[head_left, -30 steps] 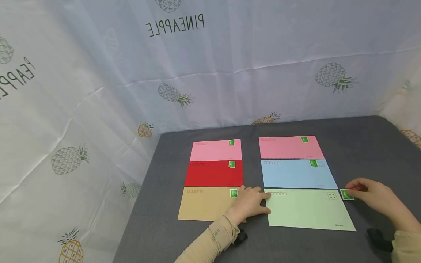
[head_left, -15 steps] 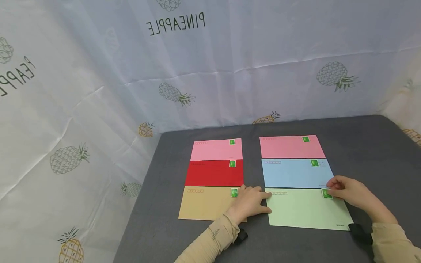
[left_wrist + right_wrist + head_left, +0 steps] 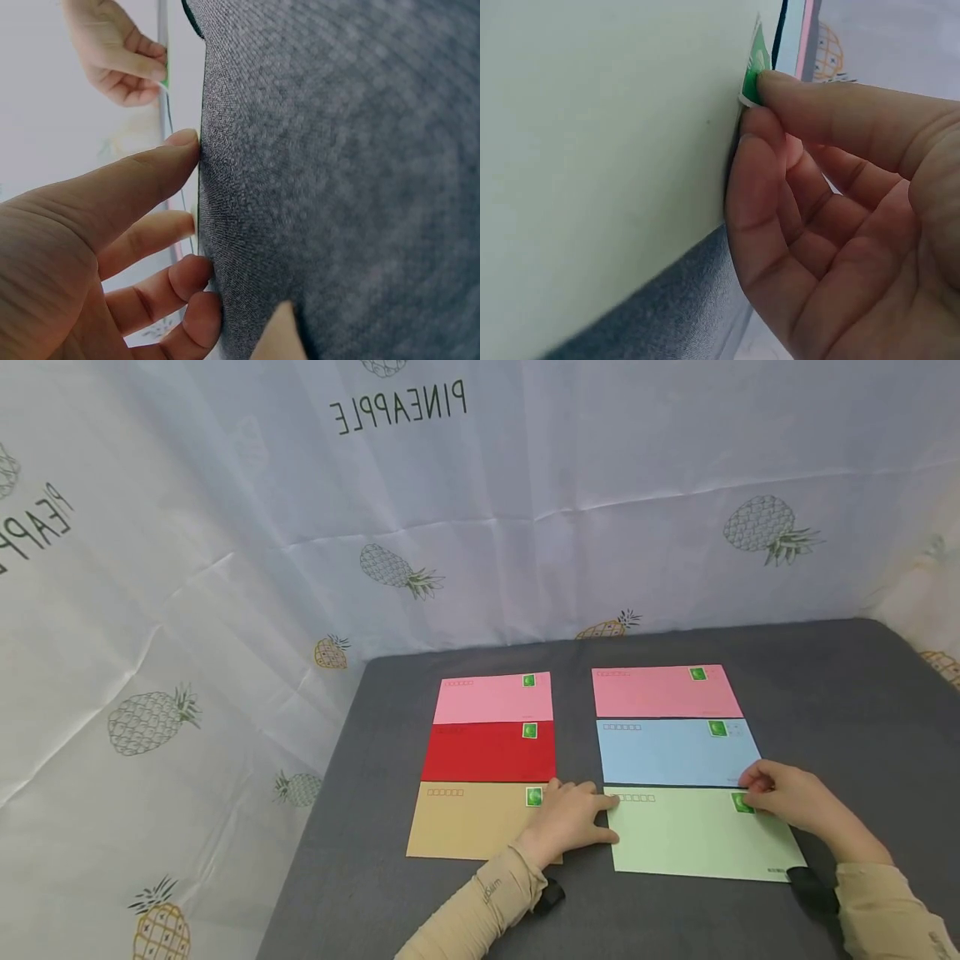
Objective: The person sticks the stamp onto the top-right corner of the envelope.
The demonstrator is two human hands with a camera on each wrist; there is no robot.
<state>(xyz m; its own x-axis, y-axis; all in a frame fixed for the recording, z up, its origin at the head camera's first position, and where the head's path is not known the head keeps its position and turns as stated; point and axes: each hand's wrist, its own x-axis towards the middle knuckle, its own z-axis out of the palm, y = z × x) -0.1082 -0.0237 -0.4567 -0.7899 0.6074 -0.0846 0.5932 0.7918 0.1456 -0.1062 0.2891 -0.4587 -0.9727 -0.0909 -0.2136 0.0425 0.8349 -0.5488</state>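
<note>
A light green envelope (image 3: 690,839) lies flat at the front right of the table. My right hand (image 3: 798,797) pinches a green stamp (image 3: 742,804) between thumb and index finger, over the envelope's upper right corner. The right wrist view shows the stamp (image 3: 751,84) at the thumb tip, partly covered and tilted; whether all of it touches the paper I cannot tell. My left hand (image 3: 566,822) rests at the envelope's left edge, its thumb and index finger extended onto that edge. Its palm lies over the right end of a tan envelope (image 3: 472,827).
Behind the tan envelope lie a red envelope (image 3: 480,756) and a pink one (image 3: 483,703). Behind the light green one are a blue envelope (image 3: 667,756) and another pink one (image 3: 652,695). Each has a green stamp. A pineapple-print cloth (image 3: 525,560) borders the grey table (image 3: 337,893).
My right hand has moved left from the table onto the light green envelope's corner with the stamp, covering the printed square there. The left hand has stayed in place.
</note>
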